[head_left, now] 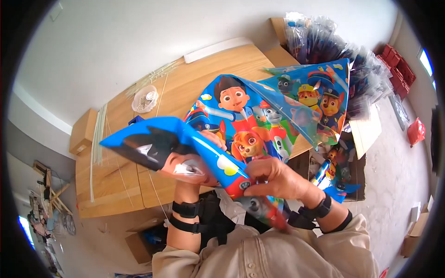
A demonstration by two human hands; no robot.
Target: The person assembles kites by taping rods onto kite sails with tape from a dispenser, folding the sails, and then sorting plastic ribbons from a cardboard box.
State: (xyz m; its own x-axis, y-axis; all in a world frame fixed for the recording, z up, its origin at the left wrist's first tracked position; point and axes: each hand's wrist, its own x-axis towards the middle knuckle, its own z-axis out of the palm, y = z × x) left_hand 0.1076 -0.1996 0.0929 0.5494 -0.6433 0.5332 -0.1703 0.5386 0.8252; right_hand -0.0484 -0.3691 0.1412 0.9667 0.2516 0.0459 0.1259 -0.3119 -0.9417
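A blue cartoon-printed kite (218, 160) is folded and curled in front of me, its pointed end reaching left over the table. My right hand (271, 178) pinches its edge between thumb and fingers, near a red printed patch. The folded kite covers most of my left hand (214, 138); the fingers that show are curled at the sheet. Beyond, a printed kite panel (232, 99) with cartoon figures lies on the table, and another printed panel (315, 95) overlaps to its right. I cannot tell whether these panels join the held kite.
The wooden table (125, 178) bears thin pale rods (98, 153) and a clear plastic bowl (145, 99). A cardboard box (83, 132) stands at its left end. Many bagged items (333, 51) fill the back right. An open carton (357, 171) with printed pieces sits at right.
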